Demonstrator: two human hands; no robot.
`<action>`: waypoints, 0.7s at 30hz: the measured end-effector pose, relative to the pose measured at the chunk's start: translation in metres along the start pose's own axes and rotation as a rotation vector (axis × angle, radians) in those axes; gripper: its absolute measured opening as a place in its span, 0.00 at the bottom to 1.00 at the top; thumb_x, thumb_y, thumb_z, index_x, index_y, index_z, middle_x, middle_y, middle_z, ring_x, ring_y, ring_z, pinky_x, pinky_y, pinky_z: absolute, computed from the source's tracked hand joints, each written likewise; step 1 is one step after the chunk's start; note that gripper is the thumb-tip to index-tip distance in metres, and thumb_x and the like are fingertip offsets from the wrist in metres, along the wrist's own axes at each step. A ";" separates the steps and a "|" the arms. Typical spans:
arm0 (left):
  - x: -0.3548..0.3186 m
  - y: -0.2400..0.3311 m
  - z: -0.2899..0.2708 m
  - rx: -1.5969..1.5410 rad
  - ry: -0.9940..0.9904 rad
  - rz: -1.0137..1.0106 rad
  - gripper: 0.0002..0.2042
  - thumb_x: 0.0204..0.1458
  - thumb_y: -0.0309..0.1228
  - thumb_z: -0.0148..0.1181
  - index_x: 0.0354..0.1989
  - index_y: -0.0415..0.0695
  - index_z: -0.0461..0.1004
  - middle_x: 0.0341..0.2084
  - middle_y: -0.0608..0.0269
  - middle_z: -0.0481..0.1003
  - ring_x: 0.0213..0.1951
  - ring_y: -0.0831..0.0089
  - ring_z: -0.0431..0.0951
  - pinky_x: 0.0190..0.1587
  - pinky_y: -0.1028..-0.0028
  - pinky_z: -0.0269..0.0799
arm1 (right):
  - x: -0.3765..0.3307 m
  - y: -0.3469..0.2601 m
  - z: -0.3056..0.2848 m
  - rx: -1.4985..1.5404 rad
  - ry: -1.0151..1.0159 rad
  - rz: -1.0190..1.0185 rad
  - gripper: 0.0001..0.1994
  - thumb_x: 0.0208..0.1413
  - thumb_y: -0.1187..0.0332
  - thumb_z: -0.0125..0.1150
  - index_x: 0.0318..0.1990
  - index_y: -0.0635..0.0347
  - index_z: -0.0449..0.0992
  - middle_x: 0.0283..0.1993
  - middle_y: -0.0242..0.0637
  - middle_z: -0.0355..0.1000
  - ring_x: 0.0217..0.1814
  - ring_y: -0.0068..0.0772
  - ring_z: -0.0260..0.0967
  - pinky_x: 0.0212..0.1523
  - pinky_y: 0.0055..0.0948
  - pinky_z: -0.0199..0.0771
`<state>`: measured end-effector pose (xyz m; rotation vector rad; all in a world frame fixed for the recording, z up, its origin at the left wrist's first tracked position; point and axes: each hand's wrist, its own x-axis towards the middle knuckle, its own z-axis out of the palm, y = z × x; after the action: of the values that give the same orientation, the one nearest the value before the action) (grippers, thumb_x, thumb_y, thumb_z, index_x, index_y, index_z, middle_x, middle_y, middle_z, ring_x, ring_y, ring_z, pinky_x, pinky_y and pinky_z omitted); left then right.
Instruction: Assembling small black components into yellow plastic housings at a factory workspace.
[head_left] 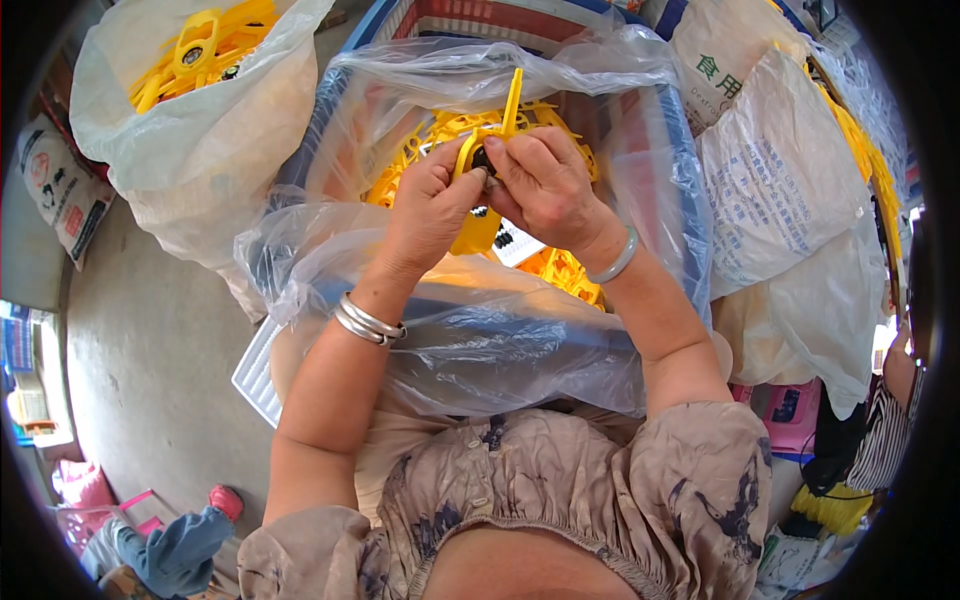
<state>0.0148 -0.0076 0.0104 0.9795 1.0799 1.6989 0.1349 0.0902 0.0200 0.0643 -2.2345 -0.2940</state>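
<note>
Both hands over crate centre. Left hand and right hand fingers clamped on yellow plastic part; long axis upright, small black piece between thumbs.

Clear plastic liner crowding hands' approach

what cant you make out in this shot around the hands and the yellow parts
- Head view: the small dark piece pinched against the yellow plastic part is mostly covered by the fingers of the left hand and right hand; its shape cannot be told.
- Head view: the pile of yellow parts in the crate is veiled by the clear plastic bag and both hands.
- Head view: the white sack hides most of its yellow contents.
</note>
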 end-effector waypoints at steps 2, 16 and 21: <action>0.000 -0.001 0.000 0.027 -0.006 0.015 0.14 0.49 0.21 0.46 0.45 0.35 0.65 0.31 0.68 0.69 0.32 0.85 0.69 0.35 0.83 0.69 | 0.001 0.000 0.000 -0.005 -0.011 0.016 0.16 0.40 0.70 0.60 0.38 0.69 0.71 0.32 0.37 0.63 0.34 0.34 0.61 0.35 0.28 0.65; 0.006 -0.005 -0.004 -0.211 0.013 0.021 0.14 0.51 0.23 0.43 0.47 0.36 0.64 0.36 0.56 0.71 0.34 0.70 0.75 0.39 0.74 0.73 | 0.005 -0.002 -0.005 0.668 0.164 0.835 0.13 0.44 0.79 0.53 0.40 0.67 0.71 0.31 0.32 0.67 0.30 0.22 0.64 0.32 0.17 0.65; 0.003 -0.004 -0.001 -0.221 0.007 0.002 0.12 0.51 0.23 0.43 0.44 0.37 0.65 0.35 0.61 0.71 0.34 0.74 0.75 0.39 0.76 0.73 | 0.003 -0.005 -0.001 1.347 0.114 1.121 0.10 0.47 0.76 0.53 0.38 0.69 0.72 0.33 0.32 0.70 0.33 0.17 0.65 0.35 0.15 0.66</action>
<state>0.0138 -0.0037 0.0070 0.8344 0.8731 1.7807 0.1332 0.0843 0.0217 -0.4234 -1.6296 1.7136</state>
